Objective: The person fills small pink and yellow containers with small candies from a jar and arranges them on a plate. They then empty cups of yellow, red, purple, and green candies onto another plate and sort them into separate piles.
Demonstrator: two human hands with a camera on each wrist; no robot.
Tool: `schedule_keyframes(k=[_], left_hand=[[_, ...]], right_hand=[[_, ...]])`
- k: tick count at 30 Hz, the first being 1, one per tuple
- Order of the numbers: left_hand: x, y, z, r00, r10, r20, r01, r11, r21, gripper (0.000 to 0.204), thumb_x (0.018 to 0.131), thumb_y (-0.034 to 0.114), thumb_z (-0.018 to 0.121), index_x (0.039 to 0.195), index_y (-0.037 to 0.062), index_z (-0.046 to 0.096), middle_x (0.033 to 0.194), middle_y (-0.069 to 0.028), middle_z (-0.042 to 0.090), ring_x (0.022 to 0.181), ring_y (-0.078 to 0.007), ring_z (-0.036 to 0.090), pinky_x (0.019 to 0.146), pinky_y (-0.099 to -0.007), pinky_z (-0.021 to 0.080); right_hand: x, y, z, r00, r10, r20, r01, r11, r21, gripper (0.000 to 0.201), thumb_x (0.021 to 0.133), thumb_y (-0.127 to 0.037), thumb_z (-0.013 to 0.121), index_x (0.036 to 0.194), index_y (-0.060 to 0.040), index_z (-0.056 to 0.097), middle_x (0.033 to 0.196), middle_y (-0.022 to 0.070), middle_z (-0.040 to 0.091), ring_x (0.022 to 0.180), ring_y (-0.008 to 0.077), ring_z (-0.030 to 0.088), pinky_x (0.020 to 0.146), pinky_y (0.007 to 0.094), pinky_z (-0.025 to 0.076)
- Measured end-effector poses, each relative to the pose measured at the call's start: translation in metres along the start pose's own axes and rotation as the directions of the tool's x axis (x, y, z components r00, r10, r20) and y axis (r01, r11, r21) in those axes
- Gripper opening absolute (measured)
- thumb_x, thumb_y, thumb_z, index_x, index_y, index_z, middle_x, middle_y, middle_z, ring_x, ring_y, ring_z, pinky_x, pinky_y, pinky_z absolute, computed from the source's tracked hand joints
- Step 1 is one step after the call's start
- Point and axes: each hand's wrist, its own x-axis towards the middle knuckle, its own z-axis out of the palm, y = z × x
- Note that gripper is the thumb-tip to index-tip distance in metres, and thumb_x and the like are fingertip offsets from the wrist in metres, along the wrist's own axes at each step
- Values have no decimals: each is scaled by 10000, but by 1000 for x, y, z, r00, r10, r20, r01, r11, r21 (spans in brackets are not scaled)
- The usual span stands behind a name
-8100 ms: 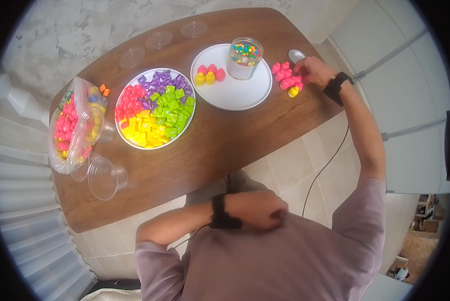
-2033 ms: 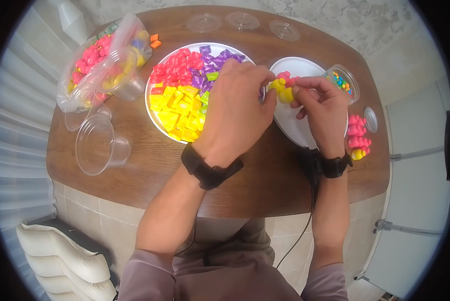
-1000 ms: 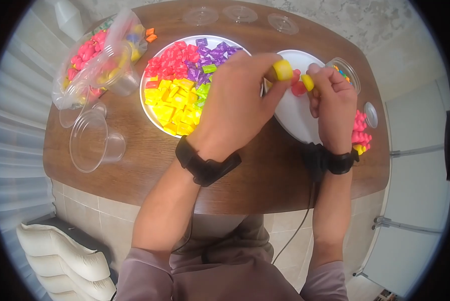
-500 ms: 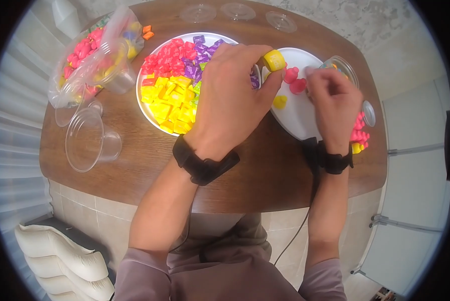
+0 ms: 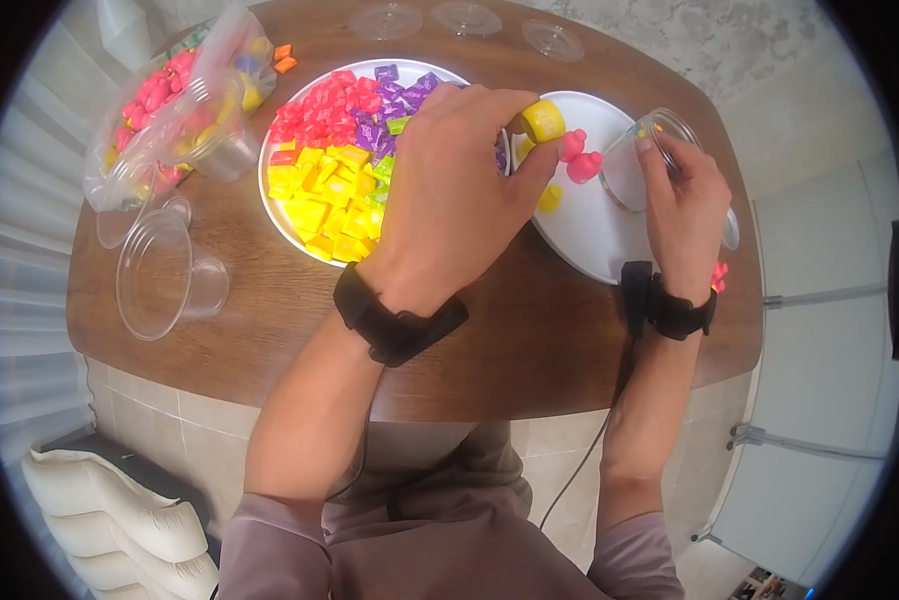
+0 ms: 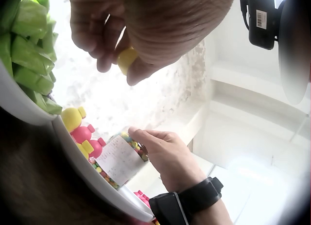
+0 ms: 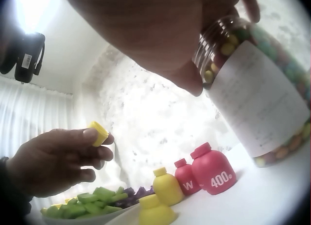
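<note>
In the head view my left hand (image 5: 469, 190) pinches a small yellow piece (image 5: 542, 120) above the gap between two white plates; the left wrist view shows this piece (image 6: 127, 60) too. My right hand (image 5: 687, 205) grips the candy-filled clear jar (image 5: 624, 172) near its rim. The jar (image 7: 262, 101) leans over the right plate (image 5: 594, 235) in the right wrist view, its white label facing that camera. Beside it stand two pink bottle-shaped pieces (image 7: 214, 171) and a yellow one (image 7: 166, 187), with another yellow piece (image 7: 156, 214) nearer that camera.
The left plate (image 5: 265, 200) holds red, purple, yellow and green pieces. A plastic bag (image 5: 119, 165) of pink and yellow pieces and clear cups (image 5: 156, 275) lie at the left. Clear lids (image 5: 552, 40) line the far edge. More pink pieces (image 5: 719, 276) sit at the right.
From beside the pink pieces at the right, my right hand came to the yellow pieces, set one on the plate, then took the jar. My left hand rose from my lap and now holds a yellow piece.
</note>
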Motion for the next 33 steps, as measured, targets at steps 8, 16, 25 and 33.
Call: schedule_keyframes(k=[8, 16, 25, 33], left_hand=[[0, 4, 0, 1000, 6, 25, -6, 1000, 11, 276, 803, 110, 835, 1047, 24, 738, 860, -83, 698, 727, -166, 625, 601, -284, 481], [-1, 2, 3, 999, 37, 18, -37, 999, -18, 299, 800, 125, 837, 1061, 18, 738, 865, -104, 706, 715, -185, 629, 603, -297, 490], [-6, 9, 7, 997, 31, 73, -22, 993, -119, 283, 802, 121, 814, 1055, 18, 741, 840, -106, 701, 687, -195, 627, 622, -298, 501], [-11, 20, 11, 974, -17, 227, 88, 948, -306, 287, 805, 125, 804, 1068, 25, 751, 808, -71, 696, 604, -139, 580, 566, -279, 468]], right_hand=[[0, 9, 7, 983, 181, -34, -155, 911, 383, 205, 844, -132, 780, 984, 17, 766, 876, 119, 721, 821, 192, 665, 764, 309, 513], [1, 7, 8, 967, 253, -6, -215, 834, 508, 184, 852, -88, 773, 993, 32, 769, 901, 76, 715, 842, 136, 642, 782, 282, 515], [2, -3, 3, 937, 346, -40, -273, 802, 530, 181, 867, -88, 762, 1003, 31, 767, 922, 70, 728, 858, 125, 624, 813, 275, 510], [-7, -24, 8, 942, 189, -276, 19, 793, 609, 121, 848, -4, 750, 968, 6, 758, 905, 67, 733, 900, 145, 644, 906, 333, 506]])
